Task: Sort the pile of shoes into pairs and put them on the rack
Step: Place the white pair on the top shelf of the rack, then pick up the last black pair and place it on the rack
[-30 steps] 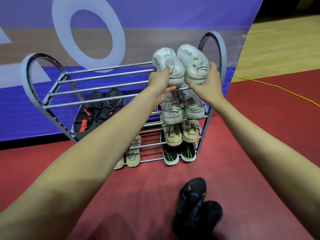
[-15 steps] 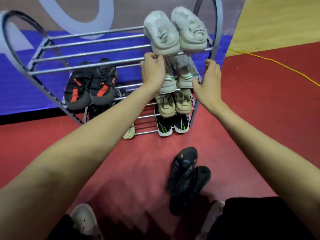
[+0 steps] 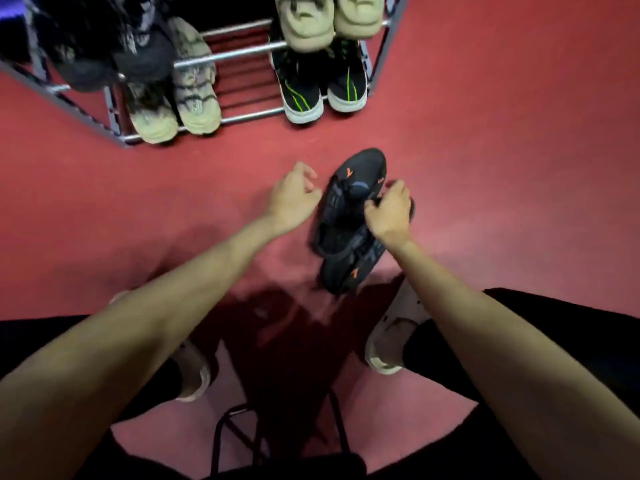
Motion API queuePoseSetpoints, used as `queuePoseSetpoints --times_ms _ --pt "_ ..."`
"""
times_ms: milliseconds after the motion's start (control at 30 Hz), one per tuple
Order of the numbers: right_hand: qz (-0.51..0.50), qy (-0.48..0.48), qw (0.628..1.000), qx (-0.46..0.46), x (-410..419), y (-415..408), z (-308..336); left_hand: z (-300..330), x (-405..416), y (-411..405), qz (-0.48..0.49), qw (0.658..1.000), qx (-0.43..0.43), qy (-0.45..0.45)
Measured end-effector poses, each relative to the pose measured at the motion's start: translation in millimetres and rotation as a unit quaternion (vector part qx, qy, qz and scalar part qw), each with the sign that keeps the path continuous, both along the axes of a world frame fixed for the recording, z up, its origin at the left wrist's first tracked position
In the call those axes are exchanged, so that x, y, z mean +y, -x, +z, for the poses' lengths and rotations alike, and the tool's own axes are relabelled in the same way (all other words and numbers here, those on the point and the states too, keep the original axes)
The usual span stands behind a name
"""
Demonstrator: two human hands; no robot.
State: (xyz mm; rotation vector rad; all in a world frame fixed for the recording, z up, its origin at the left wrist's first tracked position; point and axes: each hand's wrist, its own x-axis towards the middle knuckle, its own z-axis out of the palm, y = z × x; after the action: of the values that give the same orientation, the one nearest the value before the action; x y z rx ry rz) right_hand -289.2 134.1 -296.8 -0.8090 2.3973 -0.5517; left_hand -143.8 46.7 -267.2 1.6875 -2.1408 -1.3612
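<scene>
Black shoes [image 3: 349, 216] with orange marks lie on the red floor [image 3: 502, 150], our hands down at them.
Our right hand [image 3: 389, 211] curls its fingers [image 3: 372, 205] onto the upper shoe and grips it; the second black shoe lies under it, reaching back below our wrist. Our left hand [image 3: 292, 199] hangs just left of the pair with fingers loosely bent, holding nothing and, as far as we can tell, not touching. Beyond our fingertips stands the rack [image 3: 242, 53]: a beige pair [image 3: 176, 98] on its lowest bars to the left, black shoes with green stripes [image 3: 322, 84] to the right, pale ones [image 3: 325, 22] above those.
</scene>
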Motion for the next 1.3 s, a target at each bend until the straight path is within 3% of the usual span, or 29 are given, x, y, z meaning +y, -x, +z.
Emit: queuePoseSetpoints --times_ms 167,333,533,700,967,1167,1300 --pt "-0.068 -0.084 0.993 -0.04 29 -8 -50 -65 27 -9 0.037 0.982 -0.088 -0.164" --pt "-0.044 -0.086 0.995 0.006 19 13 -64 -95 40 -3 0.067 0.963 -0.056 -0.256" --pt "-0.04 -0.102 0.992 0.061 8 26 -74 -111 44 6 0.059 0.962 -0.053 -0.262" --pt "-0.019 -0.15 0.988 -0.019 2 42 -83 -116 43 10 0.082 0.965 -0.072 -0.238" --pt "-0.01 -0.233 0.972 0.01 -10 56 -74 -95 28 7 0.145 0.92 0.025 -0.362" --pt "0.017 -0.174 0.982 0.067 -9 44 -44 -63 28 -8 0.185 0.9 0.111 -0.379" --pt "0.074 -0.154 0.983 0.066 -9 30 -11 -33 32 -24 0.213 0.898 0.122 -0.365"
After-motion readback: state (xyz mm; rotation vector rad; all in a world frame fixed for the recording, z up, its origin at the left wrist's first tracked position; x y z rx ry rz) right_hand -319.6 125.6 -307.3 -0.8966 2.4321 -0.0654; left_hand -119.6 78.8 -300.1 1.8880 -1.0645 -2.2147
